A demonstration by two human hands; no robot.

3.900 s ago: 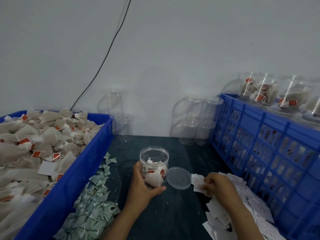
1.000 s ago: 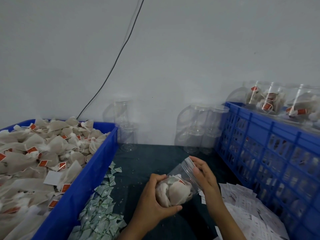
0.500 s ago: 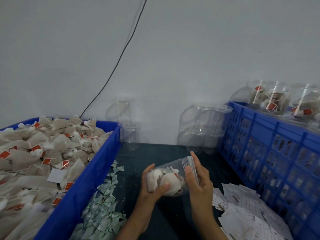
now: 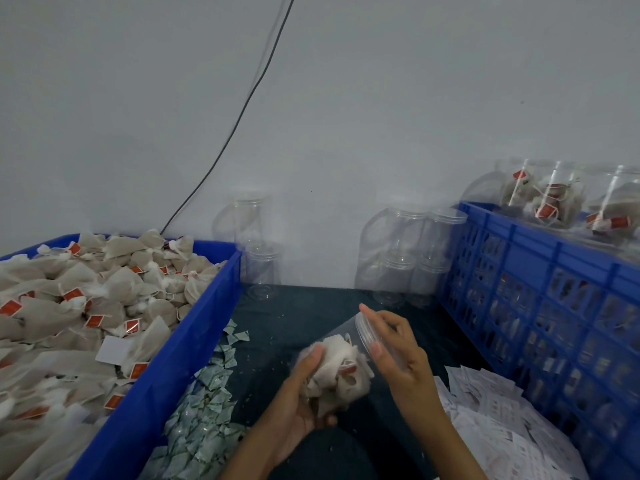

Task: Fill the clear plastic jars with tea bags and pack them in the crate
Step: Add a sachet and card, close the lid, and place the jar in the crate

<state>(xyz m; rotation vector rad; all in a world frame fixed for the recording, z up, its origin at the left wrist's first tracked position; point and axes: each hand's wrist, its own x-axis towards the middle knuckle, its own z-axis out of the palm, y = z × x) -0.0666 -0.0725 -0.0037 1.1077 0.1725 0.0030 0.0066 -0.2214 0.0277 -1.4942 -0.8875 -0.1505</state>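
A clear plastic jar packed with tea bags lies tilted above the dark table, its mouth pointing up and right. My left hand grips the jar's lower body from beneath. The clear lid sits on the jar's mouth, and my right hand has its thumb and fingers curved round the lid's rim. Loose tea bags with red tags fill the blue bin on the left. On the right stands the blue crate with filled jars showing over its rim.
Empty clear jars are stacked against the wall in the middle, and more empty jars stand by the bin's corner. Small green-white sachets lie beside the bin. White paper slips cover the table at the right. A black cable runs down the wall.
The jar stood upright with its lid lying on the table beside it. Now my left hand has lifted and tilted it, and my right hand has put the lid on and is turning it.
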